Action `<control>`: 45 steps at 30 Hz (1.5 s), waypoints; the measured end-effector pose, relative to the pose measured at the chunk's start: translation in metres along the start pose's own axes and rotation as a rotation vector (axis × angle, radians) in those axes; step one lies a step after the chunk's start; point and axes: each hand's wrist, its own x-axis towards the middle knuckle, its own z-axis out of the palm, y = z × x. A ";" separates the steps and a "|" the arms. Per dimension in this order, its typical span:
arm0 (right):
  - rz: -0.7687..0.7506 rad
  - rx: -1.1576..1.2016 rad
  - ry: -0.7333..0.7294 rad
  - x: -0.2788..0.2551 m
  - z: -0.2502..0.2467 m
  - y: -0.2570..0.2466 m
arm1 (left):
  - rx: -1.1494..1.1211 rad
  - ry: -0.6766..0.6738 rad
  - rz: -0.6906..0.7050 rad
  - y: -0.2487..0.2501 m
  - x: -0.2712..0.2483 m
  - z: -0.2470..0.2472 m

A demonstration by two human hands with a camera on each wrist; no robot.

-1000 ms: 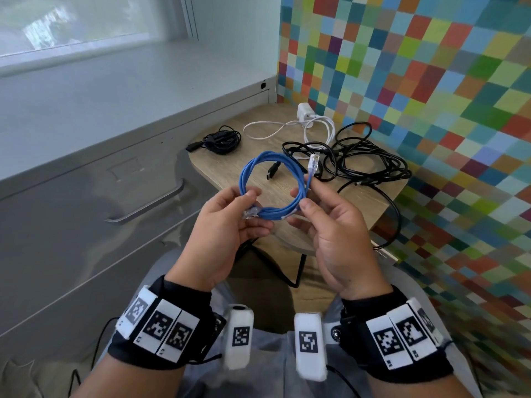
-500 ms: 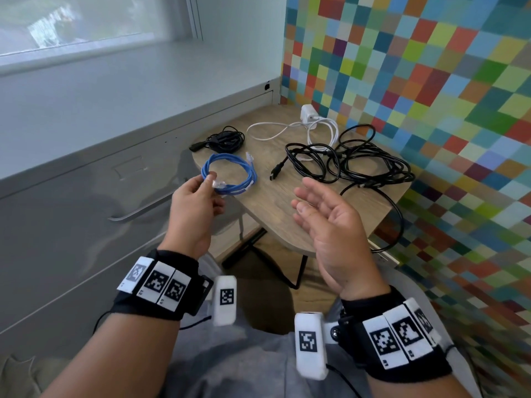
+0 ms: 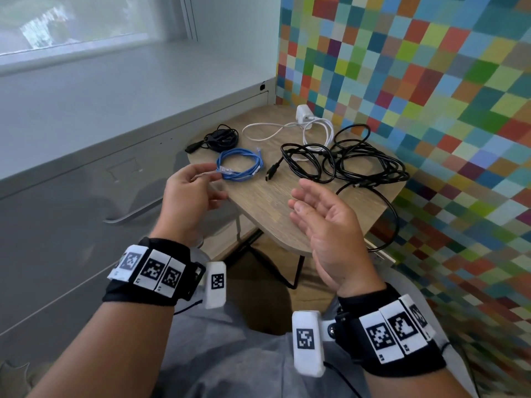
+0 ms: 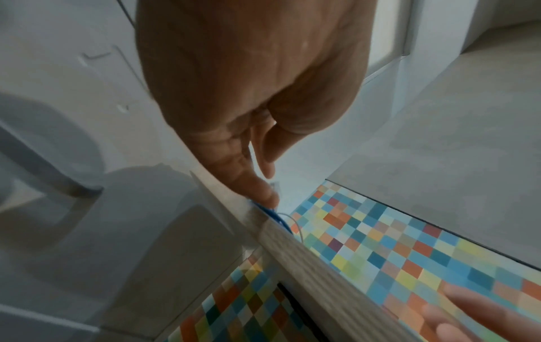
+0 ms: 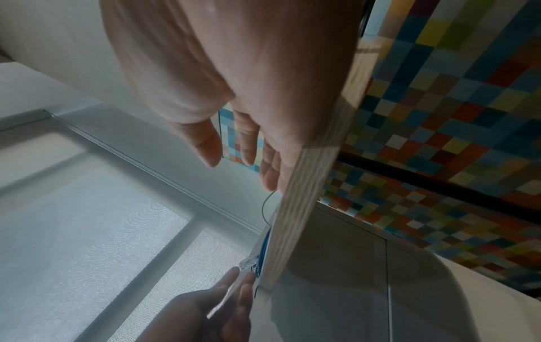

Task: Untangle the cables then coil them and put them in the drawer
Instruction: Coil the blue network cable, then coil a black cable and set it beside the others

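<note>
The fingers of the left hand point(image 3: 188, 193) are loosely spread, tips at the clear plug of the coiled blue cable point(image 3: 240, 163), though whether they touch it I cannot tell; the right hand point(image 3: 324, 222) is held palm-up, fingers straight and close together, holding nothing. The blue coil lies flat on the wooden table point(image 3: 290, 214) near its 9 o'clock edge. The tangled black cables point(image 3: 344, 162) lie at 3 o'clock of it, the white charger cable point(image 3: 290, 127) at 1 o'clock, a small black bundle point(image 3: 218, 137) at 11 o'clock, the grey drawer point(image 3: 71, 202) at 9 o'clock.
</note>
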 end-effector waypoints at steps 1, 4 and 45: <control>-0.001 -0.005 0.003 0.000 0.000 0.001 | 0.053 0.034 0.052 0.001 0.001 -0.002; -0.014 -0.009 0.002 0.001 0.000 0.003 | 0.244 0.185 0.258 0.007 0.005 0.001; -0.249 -0.101 0.072 -0.008 0.006 0.008 | 0.006 -0.261 0.164 0.012 -0.057 0.005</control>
